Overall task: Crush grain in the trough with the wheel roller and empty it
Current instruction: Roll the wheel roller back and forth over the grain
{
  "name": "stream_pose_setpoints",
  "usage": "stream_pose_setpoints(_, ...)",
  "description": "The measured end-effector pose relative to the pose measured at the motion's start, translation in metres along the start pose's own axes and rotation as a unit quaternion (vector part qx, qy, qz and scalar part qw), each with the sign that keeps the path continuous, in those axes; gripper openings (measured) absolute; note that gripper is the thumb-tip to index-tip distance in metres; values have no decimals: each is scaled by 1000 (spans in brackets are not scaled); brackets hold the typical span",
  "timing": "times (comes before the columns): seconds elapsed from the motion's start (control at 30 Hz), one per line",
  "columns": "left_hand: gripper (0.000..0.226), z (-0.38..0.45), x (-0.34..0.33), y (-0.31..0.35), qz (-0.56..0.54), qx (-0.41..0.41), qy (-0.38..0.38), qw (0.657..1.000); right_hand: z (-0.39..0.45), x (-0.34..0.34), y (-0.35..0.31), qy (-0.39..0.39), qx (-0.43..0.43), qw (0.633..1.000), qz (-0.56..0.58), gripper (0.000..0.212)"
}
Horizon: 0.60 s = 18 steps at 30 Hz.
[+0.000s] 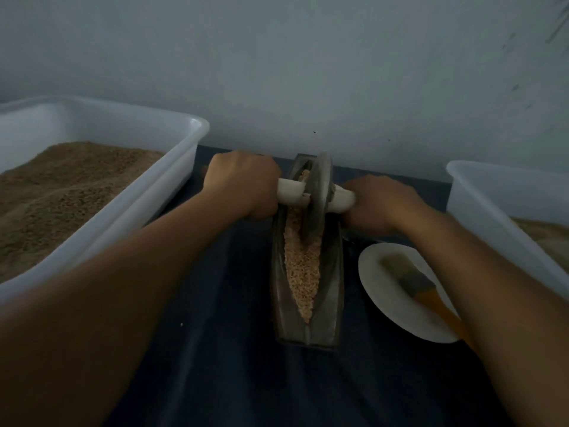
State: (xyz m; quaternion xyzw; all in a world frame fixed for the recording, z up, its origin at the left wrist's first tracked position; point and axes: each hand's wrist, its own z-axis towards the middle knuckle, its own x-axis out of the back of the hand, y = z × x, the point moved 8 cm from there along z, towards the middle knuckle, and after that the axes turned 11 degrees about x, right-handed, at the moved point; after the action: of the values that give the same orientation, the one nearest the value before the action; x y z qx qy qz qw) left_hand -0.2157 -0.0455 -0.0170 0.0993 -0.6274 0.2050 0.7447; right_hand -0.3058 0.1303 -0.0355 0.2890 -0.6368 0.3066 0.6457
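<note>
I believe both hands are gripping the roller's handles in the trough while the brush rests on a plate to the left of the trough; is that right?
Not quite: the brush rests on a plate to the right of the trough, not the left, as the head view shows. The rest holds: the left hand and right hand grip the roller's handles.

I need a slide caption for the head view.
Both hands grip the wheel roller over grain in the trough.
</note>
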Motion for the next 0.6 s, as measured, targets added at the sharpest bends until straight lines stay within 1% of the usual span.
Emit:
stream_pose_setpoints(0.17, 24, -20, -6, -9, -36, 4, -11, 999, -15, 13, -17, 65, 8, 994, -85, 22)
stream_pose_setpoints(0.4, 23, -45, 6, -5, -26, 1, 43, 999, -52, 8, -25, 181, -28, 979, -93, 17)
stream_pose_setpoints(0.6, 30, -70, 17, -1, -6, -4, 114, 993, -68, 6, -30, 197, -45, 977, -74, 17)
